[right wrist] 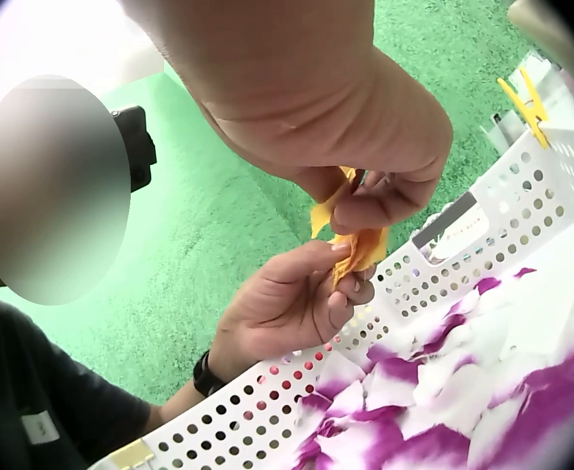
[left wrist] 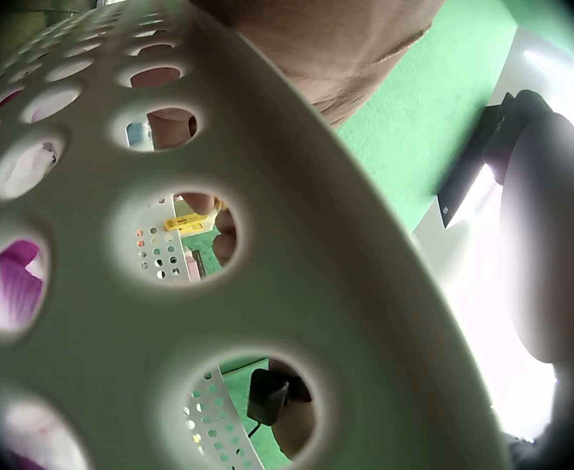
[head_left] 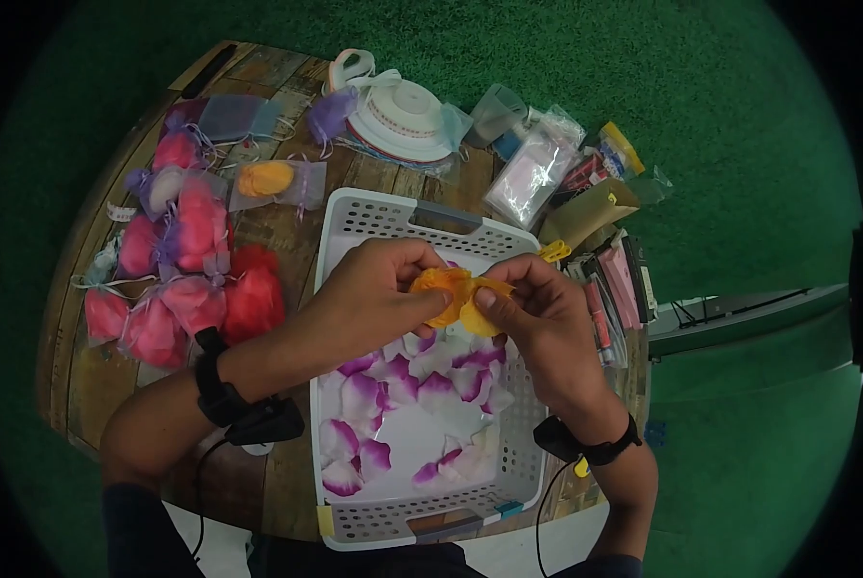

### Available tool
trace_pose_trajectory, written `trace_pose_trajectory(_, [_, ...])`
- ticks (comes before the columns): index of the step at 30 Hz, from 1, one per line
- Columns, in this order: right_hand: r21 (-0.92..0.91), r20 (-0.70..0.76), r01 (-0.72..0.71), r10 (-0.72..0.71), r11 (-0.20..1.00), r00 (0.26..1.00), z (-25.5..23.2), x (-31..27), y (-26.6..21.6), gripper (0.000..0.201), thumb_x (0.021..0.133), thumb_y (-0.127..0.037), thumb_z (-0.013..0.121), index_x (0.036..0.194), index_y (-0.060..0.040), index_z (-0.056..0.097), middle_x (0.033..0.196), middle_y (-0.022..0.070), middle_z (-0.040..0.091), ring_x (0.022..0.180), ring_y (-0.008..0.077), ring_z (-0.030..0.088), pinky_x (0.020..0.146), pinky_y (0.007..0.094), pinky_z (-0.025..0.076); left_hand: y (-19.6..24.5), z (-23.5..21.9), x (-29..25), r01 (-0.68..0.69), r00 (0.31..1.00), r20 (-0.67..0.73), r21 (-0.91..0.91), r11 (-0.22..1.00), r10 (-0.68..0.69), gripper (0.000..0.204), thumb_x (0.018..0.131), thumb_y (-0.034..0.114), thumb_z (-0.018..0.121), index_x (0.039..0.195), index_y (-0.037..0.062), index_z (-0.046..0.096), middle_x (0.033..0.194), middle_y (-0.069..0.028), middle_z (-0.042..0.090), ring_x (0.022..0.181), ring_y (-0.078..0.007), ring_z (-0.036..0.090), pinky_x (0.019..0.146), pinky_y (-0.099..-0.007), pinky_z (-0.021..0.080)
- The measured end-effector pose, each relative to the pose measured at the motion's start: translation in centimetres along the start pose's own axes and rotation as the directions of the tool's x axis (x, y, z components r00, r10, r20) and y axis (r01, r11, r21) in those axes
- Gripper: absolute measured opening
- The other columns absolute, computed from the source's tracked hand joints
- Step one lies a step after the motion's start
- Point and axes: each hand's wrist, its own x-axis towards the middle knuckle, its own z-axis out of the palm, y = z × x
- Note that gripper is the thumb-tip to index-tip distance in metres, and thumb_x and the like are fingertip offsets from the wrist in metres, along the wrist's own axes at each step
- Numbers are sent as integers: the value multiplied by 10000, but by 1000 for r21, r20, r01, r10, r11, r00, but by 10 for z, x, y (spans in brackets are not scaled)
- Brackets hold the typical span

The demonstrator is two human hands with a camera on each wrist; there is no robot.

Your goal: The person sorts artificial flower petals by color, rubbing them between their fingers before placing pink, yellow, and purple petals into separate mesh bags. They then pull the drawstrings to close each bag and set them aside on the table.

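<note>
Over a white perforated basket [head_left: 331, 250], both hands hold orange-yellow artificial petals. My left hand [head_left: 374, 281] pinches the bunched orange petals [head_left: 443, 282] between thumb and fingers. From the other side, my right hand [head_left: 550, 313] grips a yellow petal [head_left: 480, 320] by its edge. In the right wrist view the petals [right wrist: 365, 250] show between the fingertips of the two hands. Inside the basket lie many loose white-and-purple petals [head_left: 436, 387]. The basket's wall [left wrist: 81, 235] fills much of the left wrist view and hides most of the left hand.
Left on the wooden table [head_left: 287, 226] are organza pouches of pink petals [head_left: 200, 226] and one of orange petals [head_left: 265, 178]. Ribbon rolls [head_left: 403, 116] lie at the back. Clear plastic packets [head_left: 536, 169] and a cardboard box [head_left: 586, 214] stand right. A yellow clip [head_left: 554, 251] sits on the basket's rim.
</note>
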Motion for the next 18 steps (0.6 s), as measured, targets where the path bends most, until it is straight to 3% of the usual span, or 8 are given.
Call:
trace_pose_trajectory(5, [158,5,-86,86,984,996,5,0,-1,128,935,-110,664,1006,-23,603,871,18,670,672,41,567,574,187,441,0,-1,0,-5,1000,7,18,1000,5,178,958,87,599,1094,-24,576,959,-63,663,803,-75,641,688,-213,545])
trace_pose_trajectory(9, [134,16,-131,130,982,991,4,-3,-7,142,928,-111,674,1012,-19,606,880,25,676,679,47,577,586,185,451,0,-1,0,-25,1000,10,8,1000,25,180,959,94,601,1091,-26,575,958,-65,662,805,-76,642,692,-216,548])
trace_pose_trajectory(12, [37,-51,-55,57,998,997,1,1,4,111,918,-100,691,971,-26,629,896,29,681,751,43,601,573,205,476,0,0,0,-25,1000,12,-9,1000,25,190,961,106,609,1095,-25,573,962,-64,661,809,-75,641,693,-218,549])
trace_pose_trajectory(14, [-362,-211,205,-294,909,932,2,3,13,97,853,-31,717,917,-18,646,862,48,657,704,101,607,563,238,474,-1,0,1,-12,1000,7,-25,1000,12,195,962,110,612,1098,-23,572,966,-63,660,812,-73,640,694,-219,550])
trace_pose_trajectory(15, [-362,-210,205,-294,909,932,2,2,9,97,853,-31,717,917,-18,646,862,48,657,704,101,607,563,238,474,-1,-1,1,-22,1000,14,-28,999,22,196,965,114,611,1101,-21,571,970,-61,658,818,-73,639,695,-220,550])
trace_pose_trajectory(16, [-635,-61,447,-617,630,784,0,-1,3,121,814,-1,715,915,-10,648,863,66,642,699,148,608,569,257,478,-1,-1,1,-32,999,21,-32,999,33,198,969,118,609,1105,-20,569,975,-60,657,823,-72,639,695,-221,551])
trace_pose_trajectory(17, [-788,181,576,-812,218,555,0,-4,-2,154,774,29,714,912,-1,651,864,84,627,693,195,609,575,275,482,-1,-1,1,-32,999,19,-33,999,33,198,969,118,609,1105,-20,569,975,-60,657,823,-72,639,695,-221,551])
trace_pose_trajectory(18, [-812,230,565,-806,150,545,2,-10,-2,277,691,55,697,961,10,652,901,113,618,736,269,616,611,309,507,0,-1,0,-27,999,25,-33,999,28,191,972,112,601,1107,-19,569,981,-59,655,830,-73,639,699,-223,551])
